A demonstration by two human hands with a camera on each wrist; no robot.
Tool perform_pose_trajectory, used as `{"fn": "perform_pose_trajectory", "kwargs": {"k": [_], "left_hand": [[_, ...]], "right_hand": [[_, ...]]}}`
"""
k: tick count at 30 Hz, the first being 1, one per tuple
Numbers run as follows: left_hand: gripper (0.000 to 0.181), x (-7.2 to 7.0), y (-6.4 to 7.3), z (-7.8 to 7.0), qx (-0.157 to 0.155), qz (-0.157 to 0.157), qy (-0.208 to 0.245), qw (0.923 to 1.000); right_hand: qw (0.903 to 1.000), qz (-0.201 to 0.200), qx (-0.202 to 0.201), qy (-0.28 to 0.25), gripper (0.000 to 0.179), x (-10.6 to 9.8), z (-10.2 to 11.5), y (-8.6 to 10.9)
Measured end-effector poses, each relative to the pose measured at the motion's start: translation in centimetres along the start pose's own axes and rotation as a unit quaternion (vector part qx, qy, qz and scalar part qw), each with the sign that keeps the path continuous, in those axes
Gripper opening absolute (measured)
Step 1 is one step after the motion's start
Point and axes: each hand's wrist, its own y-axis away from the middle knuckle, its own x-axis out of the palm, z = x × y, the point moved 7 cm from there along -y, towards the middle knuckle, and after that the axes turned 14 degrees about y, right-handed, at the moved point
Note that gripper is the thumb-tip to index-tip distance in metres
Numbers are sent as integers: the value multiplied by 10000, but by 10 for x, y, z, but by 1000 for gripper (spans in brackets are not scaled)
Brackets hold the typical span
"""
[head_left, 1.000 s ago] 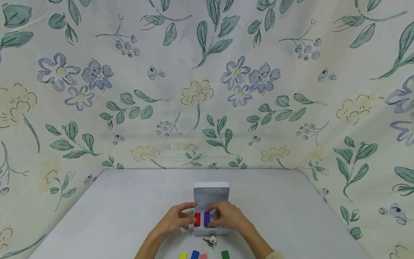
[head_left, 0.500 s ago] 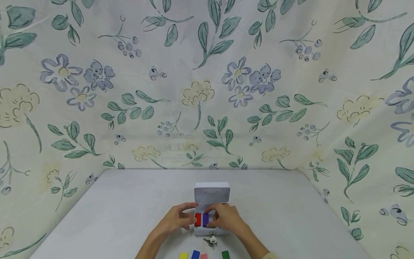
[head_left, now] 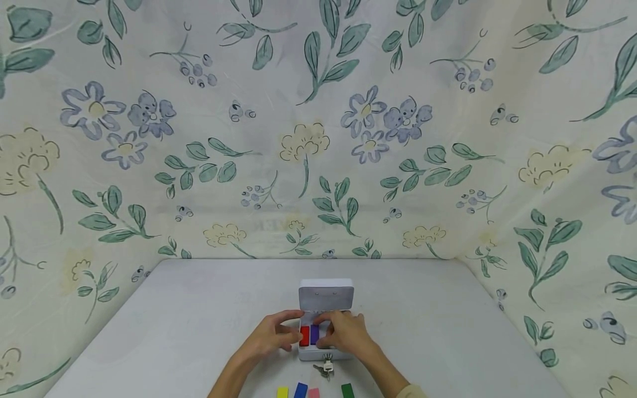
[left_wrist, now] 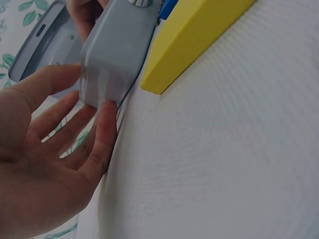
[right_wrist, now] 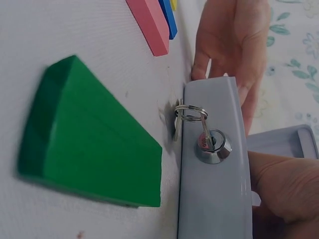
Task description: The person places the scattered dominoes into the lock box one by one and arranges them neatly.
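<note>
In the head view a small metal cash box [head_left: 328,354] stands on the table with its lid [head_left: 325,298] raised. A red block [head_left: 304,336] lies inside at the left end. Beside it is a purple block [head_left: 314,335], pinched between the thumb and fingers of my right hand [head_left: 348,333], which reaches in over the front wall. My left hand [head_left: 272,336] rests against the box's left end. The left wrist view shows its fingers [left_wrist: 106,124] fairly straight along that wall, thumb at the rim. Keys [right_wrist: 205,130] on a ring hang from the front lock [right_wrist: 214,149].
Nearer the front edge lie a yellow block [head_left: 282,392], a blue block [head_left: 301,391], a pink block [head_left: 314,393] and a green block [head_left: 347,391]. A floral cloth [head_left: 318,166] hangs behind and along both sides of the white table [head_left: 209,298].
My right hand has shifted slightly left with the purple block, bringing it close beside the red one. The left hand and the box hold their places.
</note>
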Motion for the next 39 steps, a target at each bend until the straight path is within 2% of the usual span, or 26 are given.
{"fn": "perform_pose_trajectory", "kwargs": {"k": [28, 33, 39], "left_hand": [[57, 0, 3, -3, 58, 38, 34, 10000], [57, 1, 3, -2, -5, 61, 62, 10000], [57, 1, 1, 0, -50, 30, 13, 10000]], "right_hand": [[9998, -2, -152, 89, 39, 0, 1, 0], [9998, 94, -177, 59, 42, 0, 0, 1], [9990, 318, -210, -244, 44, -1, -1, 3]]}}
